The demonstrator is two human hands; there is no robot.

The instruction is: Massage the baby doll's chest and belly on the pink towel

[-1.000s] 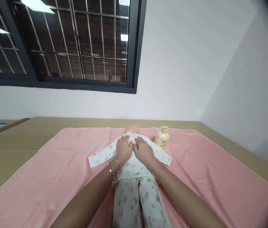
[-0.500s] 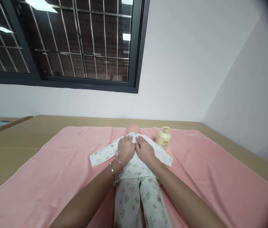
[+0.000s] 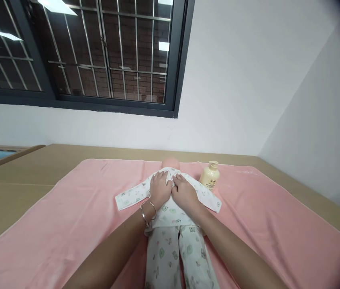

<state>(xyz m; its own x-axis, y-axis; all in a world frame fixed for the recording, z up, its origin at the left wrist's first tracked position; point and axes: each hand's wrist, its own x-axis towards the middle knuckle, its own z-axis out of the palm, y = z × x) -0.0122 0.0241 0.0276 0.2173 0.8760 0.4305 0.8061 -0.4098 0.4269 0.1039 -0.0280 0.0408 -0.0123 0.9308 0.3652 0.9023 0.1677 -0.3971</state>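
Note:
A baby doll (image 3: pixel 170 162) lies stretched out on a pink cloth (image 3: pixel 82 216), its bald head at the far end. It wears a white printed top (image 3: pixel 172 214) and matching trousers (image 3: pixel 163 257), and its sleeves spread to both sides. My left hand (image 3: pixel 160 190), with a silver bangle (image 3: pixel 143 213) at the wrist, rests flat on the upper part of the top. Beside it my right hand (image 3: pixel 185 194) lies on the top too, fingers stretched toward the head. The thumbs are close together at the middle. Neither hand grips anything.
A pale yellow pump bottle (image 3: pixel 210 176) stands right of the doll, near its sleeve. Under the cloth is a tan surface (image 3: pixel 16 200) reaching the white wall (image 3: pixel 218 100). A barred window (image 3: pixel 112 60) is above, and a wooden-edged bin or bed with something blue shows far left.
The view has shifted slightly, so the scene sits a little farther right. Both hands stay on the doll's top with hardly any movement.

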